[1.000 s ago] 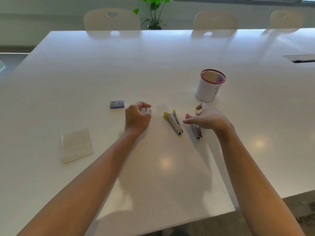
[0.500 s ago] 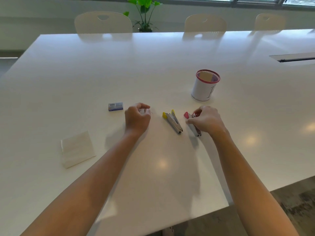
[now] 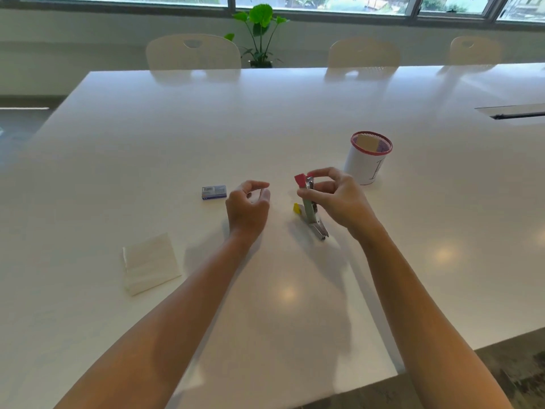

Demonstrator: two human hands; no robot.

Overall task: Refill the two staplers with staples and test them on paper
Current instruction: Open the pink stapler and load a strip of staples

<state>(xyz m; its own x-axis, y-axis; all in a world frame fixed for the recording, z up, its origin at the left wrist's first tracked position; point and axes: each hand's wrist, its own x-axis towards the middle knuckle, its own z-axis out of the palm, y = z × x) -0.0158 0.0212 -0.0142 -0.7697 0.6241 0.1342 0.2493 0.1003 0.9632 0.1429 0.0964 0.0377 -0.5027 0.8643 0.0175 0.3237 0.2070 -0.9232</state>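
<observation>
My right hand (image 3: 339, 199) pinches the pink-tipped stapler (image 3: 301, 180) and holds it tilted above the white table (image 3: 265, 128), pink end up. Just below it the yellow-tipped stapler (image 3: 320, 230) lies flat on the table, partly hidden by the lifted one. My left hand (image 3: 247, 206) hovers to the left of both staplers with loosely curled fingers; I see nothing in it. A small blue staple box (image 3: 214, 192) lies left of that hand. A folded white paper (image 3: 150, 262) sits nearer to me at the left.
A white mesh cup with a pink rim (image 3: 367, 166) stands behind my right hand. Several chairs (image 3: 193, 53) and a potted plant (image 3: 259, 33) line the far side. The table's near corner (image 3: 395, 370) drops off at the lower right.
My right hand has picked the pink stapler up off the table and tipped it upright. My left hand has loosened from a fist. The yellow stapler has stayed in place.
</observation>
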